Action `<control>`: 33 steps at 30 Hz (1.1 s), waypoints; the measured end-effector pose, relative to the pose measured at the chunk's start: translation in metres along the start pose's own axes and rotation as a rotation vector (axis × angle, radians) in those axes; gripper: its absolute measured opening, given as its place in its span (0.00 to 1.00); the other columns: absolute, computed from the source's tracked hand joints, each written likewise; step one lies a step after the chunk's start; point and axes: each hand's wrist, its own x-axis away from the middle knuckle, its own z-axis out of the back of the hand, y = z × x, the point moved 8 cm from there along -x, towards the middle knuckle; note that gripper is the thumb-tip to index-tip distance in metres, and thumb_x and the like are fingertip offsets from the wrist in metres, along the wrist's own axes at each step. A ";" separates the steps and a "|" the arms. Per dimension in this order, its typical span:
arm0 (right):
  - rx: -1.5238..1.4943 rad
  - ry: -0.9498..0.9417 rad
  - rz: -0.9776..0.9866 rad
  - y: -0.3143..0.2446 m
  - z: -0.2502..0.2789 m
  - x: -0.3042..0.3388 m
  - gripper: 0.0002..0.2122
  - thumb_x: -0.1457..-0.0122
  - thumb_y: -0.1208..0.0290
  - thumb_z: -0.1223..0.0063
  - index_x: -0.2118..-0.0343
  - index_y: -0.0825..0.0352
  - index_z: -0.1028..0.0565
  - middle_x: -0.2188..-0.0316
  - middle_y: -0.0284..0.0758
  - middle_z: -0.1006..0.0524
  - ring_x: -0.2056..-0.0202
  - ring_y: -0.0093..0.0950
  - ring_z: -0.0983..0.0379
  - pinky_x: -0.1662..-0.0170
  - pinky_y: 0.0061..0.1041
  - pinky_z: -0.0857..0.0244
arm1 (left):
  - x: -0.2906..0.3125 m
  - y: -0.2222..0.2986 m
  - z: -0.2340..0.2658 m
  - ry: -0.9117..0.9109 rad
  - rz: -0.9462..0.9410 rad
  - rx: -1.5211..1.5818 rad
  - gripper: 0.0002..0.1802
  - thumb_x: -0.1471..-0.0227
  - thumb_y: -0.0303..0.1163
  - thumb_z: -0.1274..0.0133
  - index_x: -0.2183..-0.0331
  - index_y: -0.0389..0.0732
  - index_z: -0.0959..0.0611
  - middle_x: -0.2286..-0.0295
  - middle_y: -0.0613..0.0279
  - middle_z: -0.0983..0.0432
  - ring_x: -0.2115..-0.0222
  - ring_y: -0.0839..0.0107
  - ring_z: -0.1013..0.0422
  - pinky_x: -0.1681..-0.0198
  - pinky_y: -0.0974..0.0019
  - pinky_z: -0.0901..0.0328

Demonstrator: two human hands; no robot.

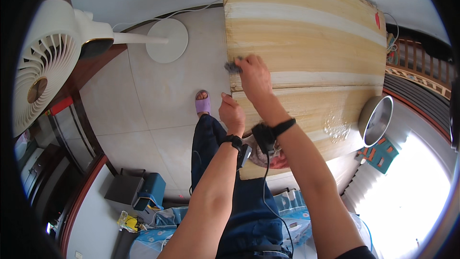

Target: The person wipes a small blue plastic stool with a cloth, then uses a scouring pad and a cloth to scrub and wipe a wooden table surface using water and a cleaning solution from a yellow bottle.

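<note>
My right hand (255, 76) is closed around a dark grey tuft, like a steel wool scrubber (233, 67). It presses the scrubber at the left edge of a large pale wooden tabletop (306, 43). Close below, beside the same edge, my left hand (232, 113) has its fingers curled in. Whatever those fingers may hold is hidden. A crumpled pinkish-red and grey cloth (277, 159) lies at the near edge of the wood, partly behind my right wrist. Dark devices are strapped to both wrists.
A steel basin (376, 121) stands at the tabletop's right side, beside a patch of spilled water (337, 128). To the left is a white standing fan (48, 67) with its round base (166, 41) on the tiled floor. A dark grey box (123, 188) sits lower left.
</note>
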 end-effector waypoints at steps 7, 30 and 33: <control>-0.032 -0.090 0.010 -0.013 -0.008 0.032 0.09 0.53 0.79 0.47 0.67 0.64 0.23 0.69 0.35 0.29 0.62 0.36 0.31 0.63 0.33 0.32 | 0.000 -0.002 -0.004 -0.077 0.049 0.030 0.28 0.38 0.45 0.71 0.72 0.37 0.22 0.78 0.42 0.25 0.74 0.38 0.30 0.71 0.42 0.36; -0.038 -0.073 -0.120 0.009 -0.012 -0.015 0.11 0.53 0.80 0.48 0.66 0.62 0.21 0.68 0.37 0.27 0.60 0.38 0.30 0.60 0.35 0.32 | 0.001 -0.006 -0.005 -0.103 0.080 0.072 0.32 0.37 0.48 0.73 0.76 0.34 0.22 0.78 0.39 0.25 0.73 0.37 0.31 0.69 0.41 0.37; -0.130 -0.124 -0.154 0.005 -0.013 0.035 0.11 0.54 0.81 0.48 0.66 0.62 0.21 0.69 0.38 0.27 0.60 0.39 0.30 0.60 0.36 0.32 | -0.002 -0.004 -0.004 -0.067 0.046 0.160 0.33 0.37 0.49 0.71 0.77 0.33 0.24 0.79 0.39 0.27 0.74 0.38 0.33 0.70 0.48 0.39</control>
